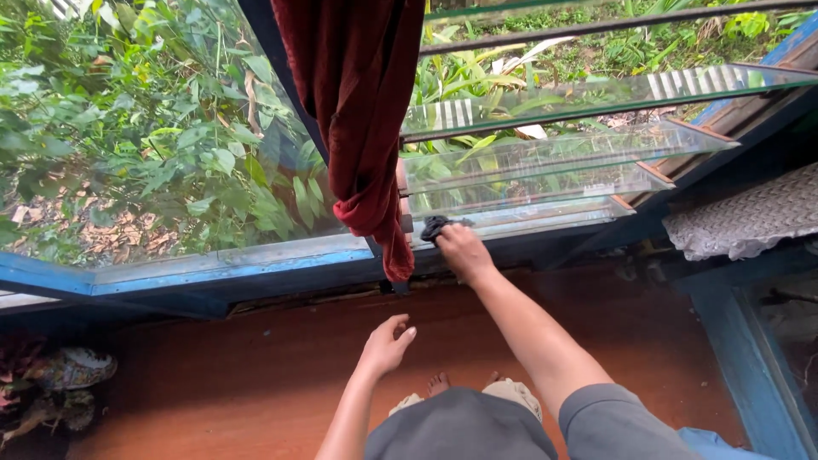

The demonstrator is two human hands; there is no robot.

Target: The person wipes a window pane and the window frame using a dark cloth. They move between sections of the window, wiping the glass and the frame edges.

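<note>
The hanging cloth [362, 119] drapes between the fixed pane [153, 128] on the left and the glass louvres [545, 162] on the right (stacked one above another). A small rag [434, 227] lies against the lowest louvre, under the right hand [463, 251]; the left hand [388, 345] hovers nearer, above the floor [256, 366].

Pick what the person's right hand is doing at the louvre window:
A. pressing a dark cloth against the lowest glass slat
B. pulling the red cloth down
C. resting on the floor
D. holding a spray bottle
A: the right hand holds a dark cloth against the lowest glass slat; the red cloth hangs untouched beside it.
</note>
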